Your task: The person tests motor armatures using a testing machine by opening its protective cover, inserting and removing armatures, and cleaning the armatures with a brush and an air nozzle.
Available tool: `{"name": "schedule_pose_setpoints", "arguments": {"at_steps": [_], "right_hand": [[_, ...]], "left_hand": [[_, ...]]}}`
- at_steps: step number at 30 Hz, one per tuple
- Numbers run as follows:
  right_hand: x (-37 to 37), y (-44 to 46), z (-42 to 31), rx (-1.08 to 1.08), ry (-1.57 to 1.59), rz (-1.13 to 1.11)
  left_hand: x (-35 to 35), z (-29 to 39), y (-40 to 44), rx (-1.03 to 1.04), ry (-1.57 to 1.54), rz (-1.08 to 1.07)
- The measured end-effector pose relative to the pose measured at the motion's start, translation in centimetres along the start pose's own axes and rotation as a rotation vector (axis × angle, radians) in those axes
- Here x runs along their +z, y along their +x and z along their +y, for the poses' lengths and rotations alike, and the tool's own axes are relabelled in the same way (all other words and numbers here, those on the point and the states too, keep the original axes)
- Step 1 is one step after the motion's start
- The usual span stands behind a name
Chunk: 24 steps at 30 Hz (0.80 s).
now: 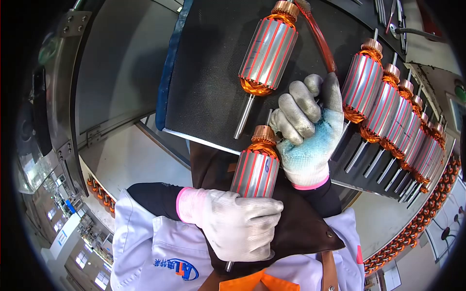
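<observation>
My left hand (242, 225), in a white glove with a pink cuff, is closed around the lower end of a motor armature (256, 172). This armature is held upright before my apron, its copper commutator up, with red strips between steel bars and a blue mark. Beside its commutator is my right hand (308, 128), its glove stained grey and blue-green. Its fingers are curled in and the thumb points up; what they hold, if anything, is hidden. At the thumb's tip ends the red handle of a brush (320, 41); I cannot tell whether it is gripped.
Another armature (269, 53) lies on the dark mat (204, 72) ahead. To the right, several more armatures (364, 82) lie in a slanting row. Beyond them curves a long line of copper-wound parts (427, 218). A metal frame (68, 97) stands at the left.
</observation>
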State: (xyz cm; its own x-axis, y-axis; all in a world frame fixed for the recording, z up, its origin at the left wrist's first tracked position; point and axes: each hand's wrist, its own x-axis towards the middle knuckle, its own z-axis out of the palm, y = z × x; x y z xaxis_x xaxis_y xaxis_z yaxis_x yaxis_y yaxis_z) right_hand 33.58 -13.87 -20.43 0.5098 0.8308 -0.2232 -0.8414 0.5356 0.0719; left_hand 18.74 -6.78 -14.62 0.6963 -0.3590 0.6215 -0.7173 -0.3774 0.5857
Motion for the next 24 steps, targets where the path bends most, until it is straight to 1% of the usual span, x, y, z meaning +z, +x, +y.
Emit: {"name": "schedule_pose_setpoints", "arguments": {"at_steps": [6,9,13,18,21,24], "right_hand": [[-0.2,0.0,0.0,0.008,0.030,0.034],[-0.1,0.0,-0.1,0.017,0.026,0.060],[0.1,0.2,0.0,0.005,-0.015,0.087],[0.4,0.2,0.3,-0.041,-0.102,0.153],[0.5,0.1,0.3,-0.058,-0.158,0.184],[0.6,0.2,0.3,-0.071,-0.233,0.216]], "left_hand": [[0.1,0.0,0.0,-0.004,0.078,0.061],[-0.6,-0.4,0.6,0.033,0.023,-0.077],[0.4,0.7,-0.3,-0.039,0.078,-0.051],[-0.1,0.8,-0.1,-0.045,0.125,-0.044],[-1.1,-0.4,1.0,0.037,0.071,-0.127],[-0.7,-0.2,0.8,0.039,0.068,-0.111]]}}
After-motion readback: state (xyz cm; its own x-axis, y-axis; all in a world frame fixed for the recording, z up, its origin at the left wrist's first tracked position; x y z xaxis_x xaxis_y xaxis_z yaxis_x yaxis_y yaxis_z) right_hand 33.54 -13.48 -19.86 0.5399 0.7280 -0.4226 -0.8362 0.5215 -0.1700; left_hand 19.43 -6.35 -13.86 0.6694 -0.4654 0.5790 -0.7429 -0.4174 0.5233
